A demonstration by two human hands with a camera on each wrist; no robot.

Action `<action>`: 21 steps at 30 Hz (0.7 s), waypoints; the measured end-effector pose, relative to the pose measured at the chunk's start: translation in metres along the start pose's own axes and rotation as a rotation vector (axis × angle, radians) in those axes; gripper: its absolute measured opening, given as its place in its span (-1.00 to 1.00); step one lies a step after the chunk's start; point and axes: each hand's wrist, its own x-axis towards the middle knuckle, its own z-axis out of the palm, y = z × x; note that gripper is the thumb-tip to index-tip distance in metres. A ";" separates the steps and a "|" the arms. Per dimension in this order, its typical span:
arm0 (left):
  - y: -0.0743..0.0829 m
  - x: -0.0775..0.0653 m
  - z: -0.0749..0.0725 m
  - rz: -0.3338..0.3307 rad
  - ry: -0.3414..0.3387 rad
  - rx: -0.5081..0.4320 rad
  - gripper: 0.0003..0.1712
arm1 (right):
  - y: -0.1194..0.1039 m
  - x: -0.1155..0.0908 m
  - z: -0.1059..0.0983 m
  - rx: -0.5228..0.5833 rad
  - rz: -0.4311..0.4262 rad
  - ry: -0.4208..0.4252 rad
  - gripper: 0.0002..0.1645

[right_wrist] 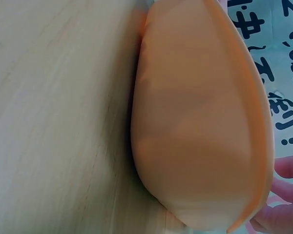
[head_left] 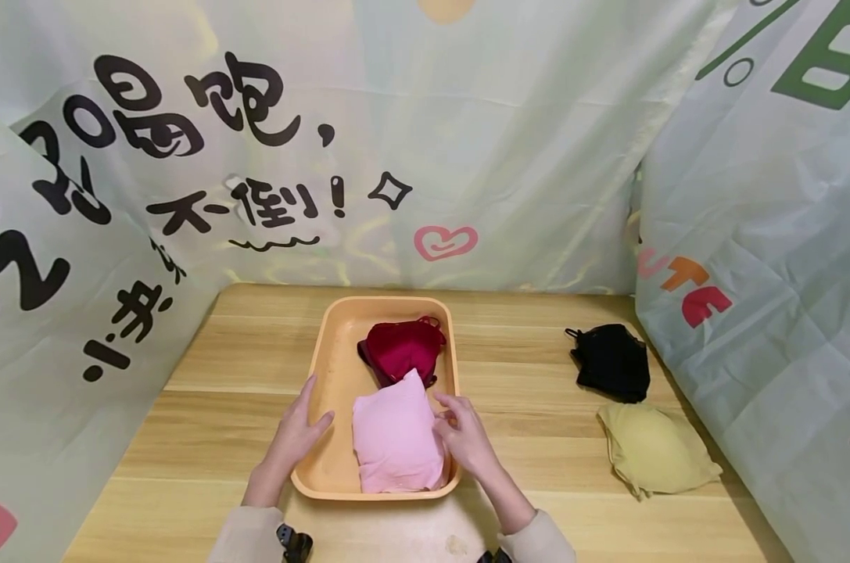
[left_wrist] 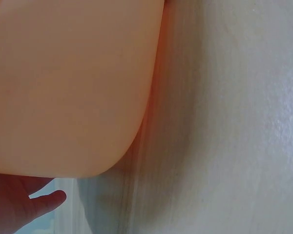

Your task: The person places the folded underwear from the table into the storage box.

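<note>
An orange plastic tray [head_left: 336, 375] stands on the wooden table with two garments in it. The folded pink garment [head_left: 399, 438] lies in its near half, overlapping the edge of a dark red bra [head_left: 403, 350] behind it. My left hand [head_left: 294, 434] is at the tray's left rim, fingers extended and thumb apart over the inside. My right hand [head_left: 467, 438] is over the right rim, its fingers loosely bent beside the pink garment's right edge. Both wrist views mostly show the tray's outer wall [left_wrist: 73, 87], with fingers [right_wrist: 288, 187] beyond the rim in the right one.
A black bra [head_left: 611, 363] lies on the right part of the table [head_left: 523, 375], with a pale yellow bra [head_left: 657, 450] nearer me. Printed curtains [head_left: 509, 156] enclose the table at the back, left and right.
</note>
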 end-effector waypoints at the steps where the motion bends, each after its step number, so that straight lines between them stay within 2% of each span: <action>1: 0.000 0.000 0.000 -0.002 -0.003 -0.001 -0.11 | 0.000 0.000 0.000 0.007 0.008 -0.002 -0.54; 8: 0.000 0.000 0.000 -0.006 -0.008 0.000 -0.11 | 0.005 -0.001 0.000 0.049 0.003 0.018 -0.58; 14: -0.001 -0.001 0.000 0.000 -0.005 0.006 -0.12 | 0.006 -0.003 -0.001 0.152 -0.007 0.026 -0.57; 21: -0.001 0.000 0.000 0.000 -0.003 -0.001 -0.12 | 0.006 -0.005 -0.005 0.319 0.074 -0.004 -0.51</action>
